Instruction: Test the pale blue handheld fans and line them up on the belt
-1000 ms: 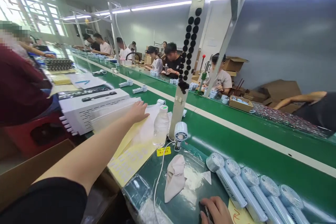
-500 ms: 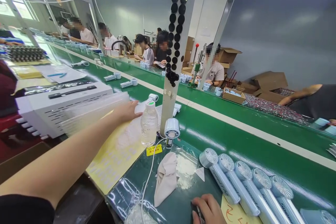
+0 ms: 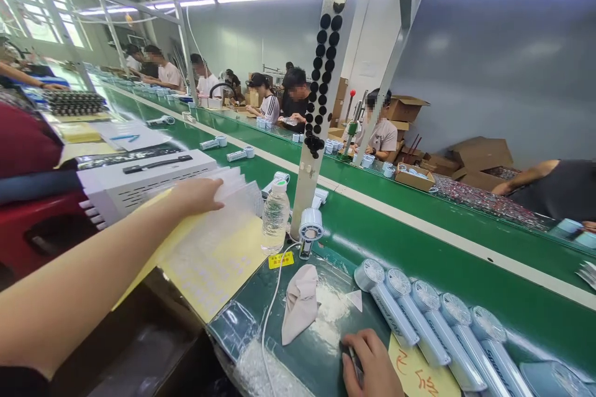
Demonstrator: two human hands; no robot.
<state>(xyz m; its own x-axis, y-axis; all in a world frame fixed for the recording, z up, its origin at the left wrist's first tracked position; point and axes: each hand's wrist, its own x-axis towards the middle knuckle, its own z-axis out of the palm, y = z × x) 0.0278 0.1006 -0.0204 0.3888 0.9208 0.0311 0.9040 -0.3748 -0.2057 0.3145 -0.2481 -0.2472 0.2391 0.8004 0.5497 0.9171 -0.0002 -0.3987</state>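
My left hand (image 3: 201,196) reaches out over a stack of clear plastic sheets or bags (image 3: 233,198), its fingers stretched and the thumb apart, resting at their left side. Yellow paper (image 3: 228,267) with faint marks lies beneath the stack. My right hand (image 3: 374,365) rests low on the dark green mat (image 3: 330,335), fingers curled round a small dark object that is mostly hidden. A crumpled pale cloth (image 3: 300,304) lies left of it. To its right, several light-blue handheld fans (image 3: 395,316) lie in a slanted row, partly over a yellow sheet with red writing (image 3: 419,372).
A water bottle (image 3: 275,217) and an upright small fan (image 3: 310,229) with a white cable stand by the metal post (image 3: 321,105). Behind runs a green conveyor belt (image 3: 395,211) with fans on it. A white slotted box (image 3: 149,180) sits left. Co-workers sit across the belt.
My left hand has drawn back to the left across the plastic sheets, which now fan out at its right. The view has shifted slightly; my right hand stays near the same spot.
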